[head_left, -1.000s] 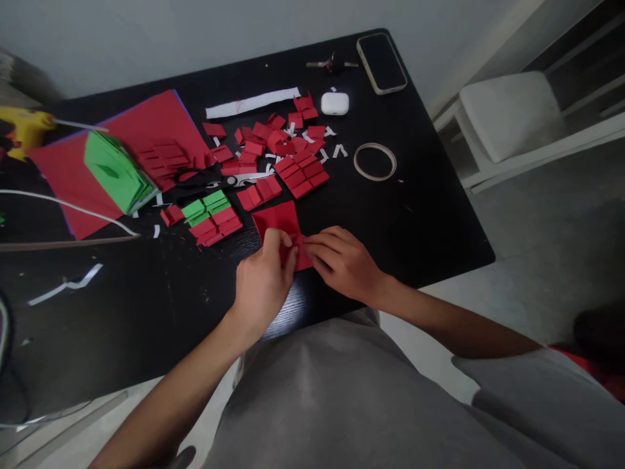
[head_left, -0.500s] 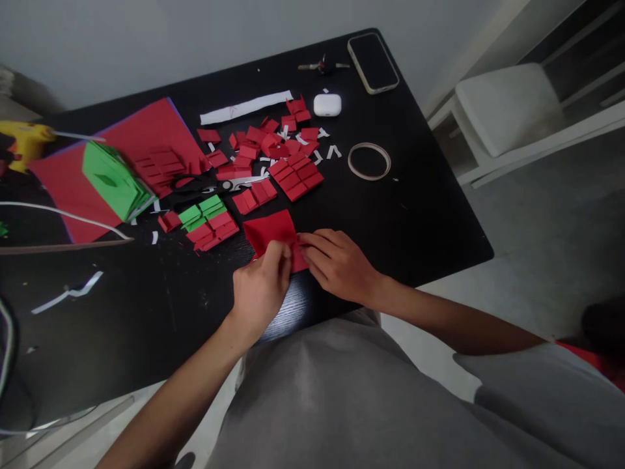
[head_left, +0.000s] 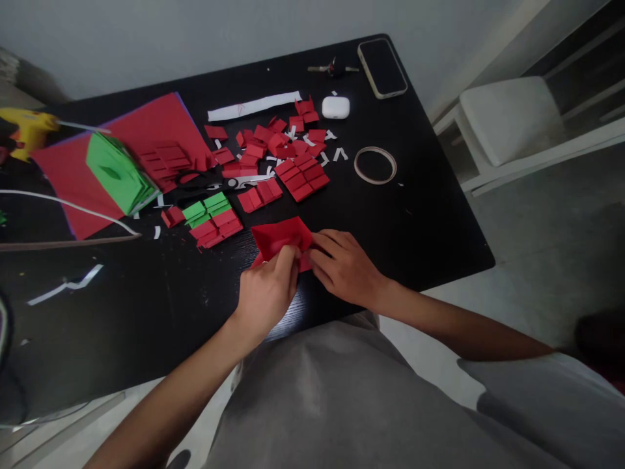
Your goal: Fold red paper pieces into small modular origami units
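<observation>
A folded red paper [head_left: 278, 236] lies near the front edge of the black table, its upper flap raised. My left hand [head_left: 269, 286] is closed on its lower part, fingers curled and pressing down. At the paper's right side, my right hand [head_left: 344, 266] pinches the edge with its fingertips. Just beyond the paper are a green and red folded block [head_left: 213, 219], a red folded strip [head_left: 260, 195] and a larger red folded block [head_left: 302, 176].
Black-handled scissors [head_left: 234, 183] lie among red pieces and white scraps. Green folded papers [head_left: 120, 176] rest on a red sheet [head_left: 161, 120]. A yellow glue gun [head_left: 32, 130], a tape ring [head_left: 375, 165], a white case [head_left: 336, 107], keys [head_left: 334, 68] and a phone [head_left: 383, 67] surround them.
The red paper's upper flap stands more open and reaches further right, toward my right hand. Both hands keep their hold, and the whole view has shifted slightly.
</observation>
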Tool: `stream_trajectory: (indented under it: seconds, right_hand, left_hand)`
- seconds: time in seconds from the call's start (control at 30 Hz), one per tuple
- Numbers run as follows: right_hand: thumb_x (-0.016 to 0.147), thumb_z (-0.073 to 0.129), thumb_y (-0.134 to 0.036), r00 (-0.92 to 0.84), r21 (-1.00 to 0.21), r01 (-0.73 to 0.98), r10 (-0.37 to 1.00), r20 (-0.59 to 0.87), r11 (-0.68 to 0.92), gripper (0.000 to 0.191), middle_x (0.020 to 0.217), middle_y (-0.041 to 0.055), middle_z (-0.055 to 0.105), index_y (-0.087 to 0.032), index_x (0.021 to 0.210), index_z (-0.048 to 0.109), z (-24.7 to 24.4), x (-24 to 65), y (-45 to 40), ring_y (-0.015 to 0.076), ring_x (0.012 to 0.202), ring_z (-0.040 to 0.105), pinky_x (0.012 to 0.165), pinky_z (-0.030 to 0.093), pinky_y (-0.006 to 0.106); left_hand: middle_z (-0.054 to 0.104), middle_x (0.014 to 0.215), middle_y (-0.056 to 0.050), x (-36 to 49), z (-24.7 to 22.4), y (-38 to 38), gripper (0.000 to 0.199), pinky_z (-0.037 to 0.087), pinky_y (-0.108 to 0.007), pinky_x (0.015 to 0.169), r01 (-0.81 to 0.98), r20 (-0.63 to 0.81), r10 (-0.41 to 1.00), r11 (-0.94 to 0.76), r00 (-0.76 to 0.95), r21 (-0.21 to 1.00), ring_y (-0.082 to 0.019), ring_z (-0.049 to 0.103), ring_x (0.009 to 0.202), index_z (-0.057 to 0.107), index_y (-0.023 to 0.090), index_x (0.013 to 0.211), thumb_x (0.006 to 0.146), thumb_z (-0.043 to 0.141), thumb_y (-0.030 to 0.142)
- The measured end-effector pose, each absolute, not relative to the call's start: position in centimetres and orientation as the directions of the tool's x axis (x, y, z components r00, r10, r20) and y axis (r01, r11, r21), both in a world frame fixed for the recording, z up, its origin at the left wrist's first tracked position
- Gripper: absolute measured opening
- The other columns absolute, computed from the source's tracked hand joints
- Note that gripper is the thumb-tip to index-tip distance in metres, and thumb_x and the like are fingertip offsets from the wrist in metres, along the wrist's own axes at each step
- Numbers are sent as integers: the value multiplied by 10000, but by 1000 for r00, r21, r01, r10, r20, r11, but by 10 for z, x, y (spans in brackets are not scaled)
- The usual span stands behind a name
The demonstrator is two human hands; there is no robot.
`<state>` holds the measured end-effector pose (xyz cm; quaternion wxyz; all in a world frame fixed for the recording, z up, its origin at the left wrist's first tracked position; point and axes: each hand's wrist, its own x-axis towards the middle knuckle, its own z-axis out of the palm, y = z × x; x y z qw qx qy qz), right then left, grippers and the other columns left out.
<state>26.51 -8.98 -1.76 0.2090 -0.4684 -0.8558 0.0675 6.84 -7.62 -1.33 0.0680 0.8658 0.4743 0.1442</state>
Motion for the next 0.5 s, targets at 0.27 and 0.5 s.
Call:
stream_trajectory:
  seconds: [0.27,0.5]
  right_hand:
    - [1005,540,-129,-408,-360,766,836,366,532,219,1207,151,717,-137,1100,736,-23,266,-95,281,1168,622,942,531,419]
    - [1019,564,-155,-369,-322,802,842,394,503,203,1103,137,721,-151,1079,757,-24,264,-95,257,1025,629,861,528,399]
  left_hand:
    - [729,734,-6,64,-14,-77,141,340,-286,460,781,156,811,-585,564,219,-179,672,557,615,199,1065,1030,478,203]
    - [808,903,-11,63,-11,-81,190,426,-268,486,759,235,793,-607,562,234,-167,734,656,677,205,1122,1042,505,191]
